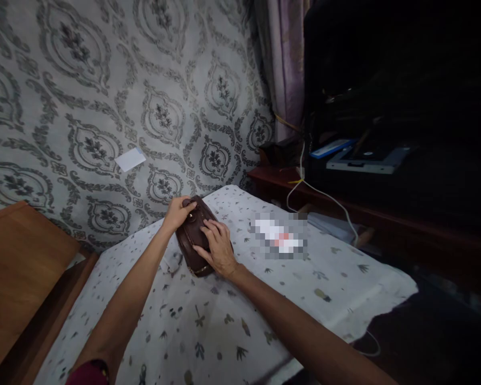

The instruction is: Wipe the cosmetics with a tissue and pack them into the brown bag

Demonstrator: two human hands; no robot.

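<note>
A dark brown handbag point(189, 235) with a metal zip along its edge is tilted on the white patterned cloth. At the bag's far left end, my left hand point(179, 212) is closed around the part near a small metal fitting. My right hand point(218, 248) lies across the bag's side with its fingers spread and its thumb apart, close to the zip. Part of the bag is hidden beneath that hand. Just left of the bag is a pale, crumpled-looking item point(171, 263) that I cannot make out.
The printed cloth point(208, 331) covers the surface under the bag. A blurred-out white and red item point(278, 235) lies to the right. A wooden panel point(24, 267) stands at left, a dark shelf with a white cable point(336, 202) at right. Patterned wallpaper with a white switch plate point(130, 159) rises behind.
</note>
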